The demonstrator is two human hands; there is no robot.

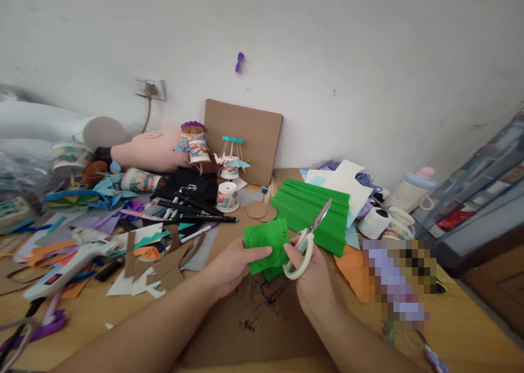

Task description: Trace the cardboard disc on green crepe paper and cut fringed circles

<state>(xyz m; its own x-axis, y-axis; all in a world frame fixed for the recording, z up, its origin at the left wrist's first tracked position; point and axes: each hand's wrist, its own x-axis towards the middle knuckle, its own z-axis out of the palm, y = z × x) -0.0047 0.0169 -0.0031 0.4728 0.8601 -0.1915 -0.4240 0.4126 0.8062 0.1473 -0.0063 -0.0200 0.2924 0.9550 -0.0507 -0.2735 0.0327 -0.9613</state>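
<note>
Folded green crepe paper (264,236) with a drawn outline is pinched in my left hand (235,261), the thumb lying across its front. My right hand (311,269) is closed around white-handled scissors (305,250), their metal blades pointing up and away to the right. The fingertips of my right hand also meet the right edge of the folded paper. Behind the scissors lies a larger sheet of green crepe paper (298,204). Two round cardboard discs (256,210) rest just beyond my left hand. Under both hands is a stained brown cardboard sheet (262,335).
A white glue gun (69,264) lies among paper scraps at left. Several markers (196,215) sit near a black pouch (190,185). Small paper-cup carousels (231,163) stand before a cardboard panel (245,138). A thread spool (374,223) and a bottle (409,190) stand at right.
</note>
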